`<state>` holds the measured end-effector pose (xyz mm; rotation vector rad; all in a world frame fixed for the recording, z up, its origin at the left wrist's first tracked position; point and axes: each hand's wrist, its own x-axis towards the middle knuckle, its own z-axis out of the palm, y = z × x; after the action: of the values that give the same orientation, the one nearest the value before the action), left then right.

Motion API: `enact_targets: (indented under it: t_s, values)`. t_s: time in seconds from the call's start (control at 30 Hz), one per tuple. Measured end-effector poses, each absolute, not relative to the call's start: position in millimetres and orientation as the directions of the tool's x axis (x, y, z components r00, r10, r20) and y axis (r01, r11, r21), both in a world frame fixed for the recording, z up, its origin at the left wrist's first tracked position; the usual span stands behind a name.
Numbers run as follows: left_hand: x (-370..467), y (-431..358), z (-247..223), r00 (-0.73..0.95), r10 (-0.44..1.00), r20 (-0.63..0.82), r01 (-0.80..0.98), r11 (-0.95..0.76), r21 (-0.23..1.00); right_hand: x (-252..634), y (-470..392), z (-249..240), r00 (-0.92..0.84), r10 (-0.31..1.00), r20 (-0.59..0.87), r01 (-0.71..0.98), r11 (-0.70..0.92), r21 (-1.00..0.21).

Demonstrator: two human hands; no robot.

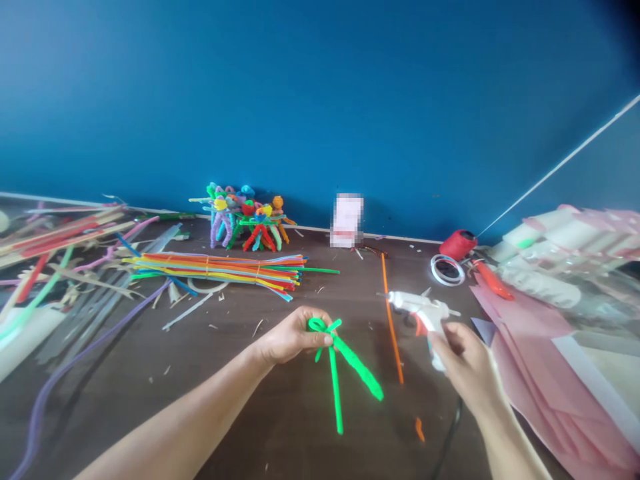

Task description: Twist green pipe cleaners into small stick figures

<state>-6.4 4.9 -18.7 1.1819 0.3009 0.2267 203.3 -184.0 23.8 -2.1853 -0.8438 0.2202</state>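
Observation:
Pinched between the fingers of my left hand (300, 337) is a green pipe cleaner figure (357, 367), with a small loop at the top and two legs pointing down, one thick and wound, one thin. My right hand (467, 357) grips the handle of a white hot glue gun (423, 308), its nozzle turned left and its red trigger showing. Beneath the nozzle an orange pipe cleaner (393, 327) lies on the table. A short orange piece (419, 429) rests nearer to me.
At the wall stand several colourful pipe cleaner figures (250, 217). A bundle of pipe cleaners (215, 267) lies in front of them. Loose strips (65, 233) crowd the left. On the right are a red thread spool (457, 245), white rings (447, 270), red-handled pliers (493, 279) and pink sheets (540, 373).

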Motion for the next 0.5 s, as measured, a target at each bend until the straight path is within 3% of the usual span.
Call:
enact_targets:
  t_s: [0.13, 0.27, 0.33, 0.4, 0.5]
  values:
    - [-4, 3, -15, 0.91, 0.395, -0.125, -0.029, 0.36, 0.933, 248, -192, -4, 0.846, 0.497, 0.192, 0.519, -0.689, -0.505]
    - [-2, 3, -14, 0.894, 0.416, -0.168, -0.031, 0.43, 0.902, 243, -183, 4, 0.743, 0.563, 0.361, 0.659, -0.709, -0.25]
    - [-2, 3, -14, 0.896, 0.405, -0.184, -0.029, 0.467, 0.884, 218, -168, 18, 0.578, 0.69, 0.435, 0.814, -0.527, -0.247]
    - [-2, 4, -15, 0.904, 0.385, -0.188, -0.032, 0.498, 0.866, 188, -148, 30, 0.353, 0.826, 0.438, 0.906, -0.185, -0.381]
    - [-2, 5, -14, 0.91, 0.375, -0.178, -0.055, 0.534, 0.844, 151, -121, 39, -0.077, 0.94, 0.333, 0.816, 0.251, -0.521]
